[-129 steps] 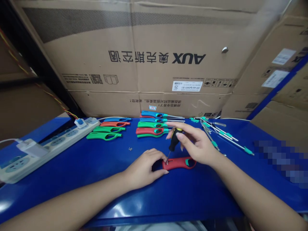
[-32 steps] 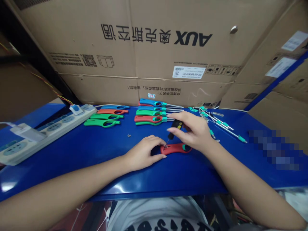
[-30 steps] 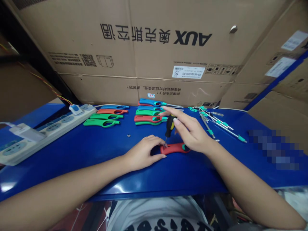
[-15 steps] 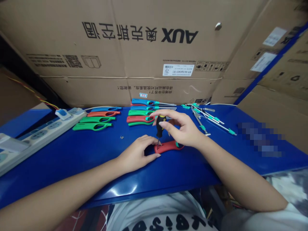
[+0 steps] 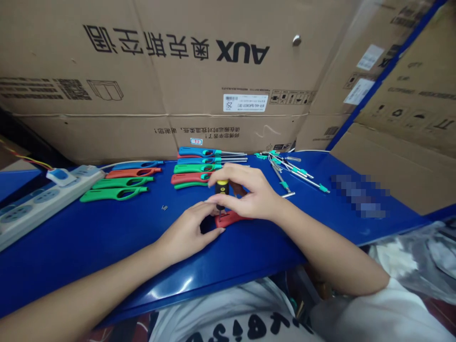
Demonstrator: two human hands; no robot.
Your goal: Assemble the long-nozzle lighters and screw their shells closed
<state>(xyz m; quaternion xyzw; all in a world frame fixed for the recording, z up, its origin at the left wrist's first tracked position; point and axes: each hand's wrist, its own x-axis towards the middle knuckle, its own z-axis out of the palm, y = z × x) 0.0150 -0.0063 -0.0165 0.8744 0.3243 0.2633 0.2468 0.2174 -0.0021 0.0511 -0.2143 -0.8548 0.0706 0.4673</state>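
A red lighter lies flat on the blue table, its right part hidden under my right hand. My left hand grips its left end between thumb and fingers. In my right hand is a black and yellow screwdriver, held nearly upright. Its tip meets the lighter's left end, close to my left fingertips. Behind my right hand lies a stack of assembled lighters in blue, green and red with metal tubes. A few tiny screws lie left of my hands.
Green, red and blue lighter shells lie at the left beside a white power strip. Metal tubes with teal triggers are heaped at the back right. A large cardboard panel stands behind the blue table.
The view has shifted, so everything sits further left. My right hand has come lower around the screwdriver, which stands more upright. My left hand still holds the red lighter.
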